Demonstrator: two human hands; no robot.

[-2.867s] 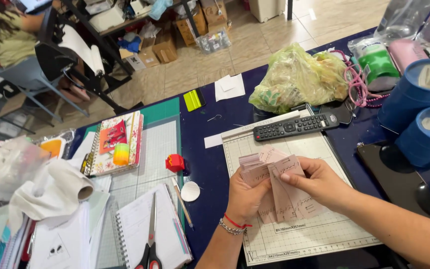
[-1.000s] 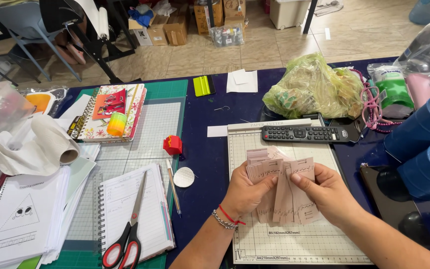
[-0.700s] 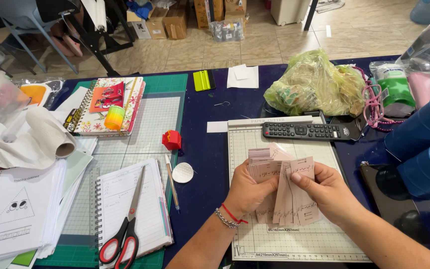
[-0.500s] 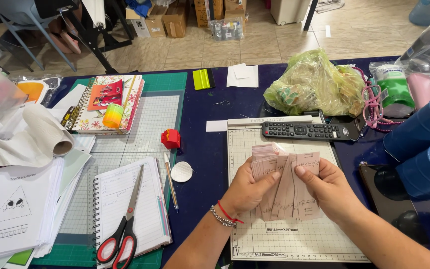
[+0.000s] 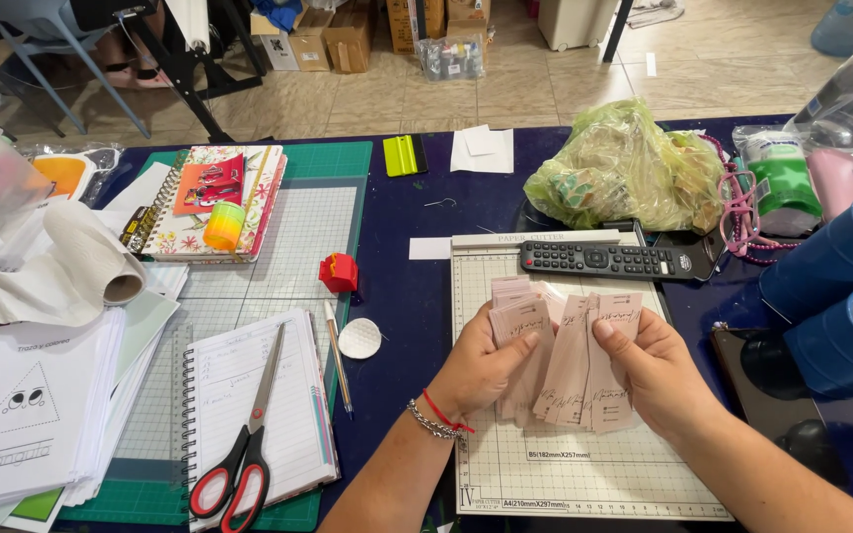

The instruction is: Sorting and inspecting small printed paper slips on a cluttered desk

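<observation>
Your left hand [image 5: 486, 370] and right hand [image 5: 649, 370] gripped a fan of pale pink paper strips [image 5: 570, 360], fingers closed on them, above the gridded paper cutter [image 5: 565, 474] on the bench.

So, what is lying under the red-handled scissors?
The red-handled scissors lie on an open spiral notebook with lined pages. It rests on a green cutting mat; the page beneath the blades is hidden.

Pink paper strips [image 5: 570, 360] fanned wider — right hand [image 5: 654, 370] pulling strips aside.
</observation>
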